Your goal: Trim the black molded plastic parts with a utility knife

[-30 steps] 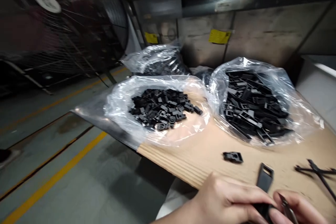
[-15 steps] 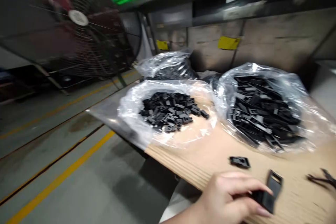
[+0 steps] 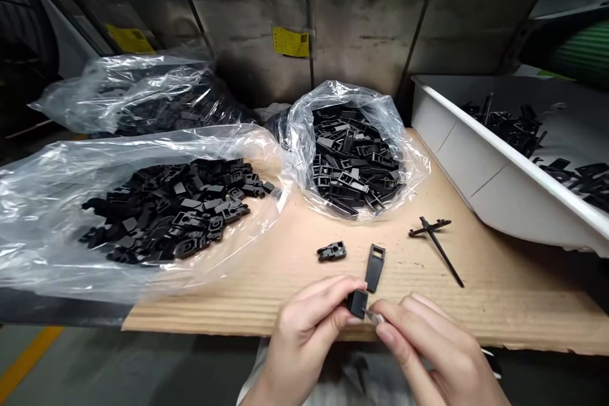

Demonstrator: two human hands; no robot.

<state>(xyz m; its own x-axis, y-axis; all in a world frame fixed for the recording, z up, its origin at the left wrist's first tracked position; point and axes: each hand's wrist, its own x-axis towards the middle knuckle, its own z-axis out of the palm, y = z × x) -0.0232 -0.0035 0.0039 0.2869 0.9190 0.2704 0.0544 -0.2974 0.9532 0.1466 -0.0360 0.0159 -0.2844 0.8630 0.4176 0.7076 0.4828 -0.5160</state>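
Note:
My left hand [image 3: 311, 323] pinches a small black plastic block [image 3: 358, 303] between thumb and fingertips, just above the front of the cardboard. Against the block's right edge rests the tip of a small pointed metal blade [image 3: 373, 315]. My right hand [image 3: 428, 342] is closed on that blade; its handle, if any, is hidden in the fingers. Behind the block lies a flat black plastic clip [image 3: 375, 268] with a square hole at its far end. To its left is another small black part [image 3: 332, 251]. A black cross-shaped piece with a long stem [image 3: 440, 247] lies to the right.
An open plastic bag [image 3: 42, 203] with many small black parts spreads over the left side. A second open bag [image 3: 416, 168] holds longer black clips, and a tied-looking bag [image 3: 95, 92] sits behind. At right stands a white bin [image 3: 504, 168] with black parts.
My view has swung right, bringing the white bin into sight. My right hand with the blade has come in against the block. The flat clip now lies apart on the cardboard.

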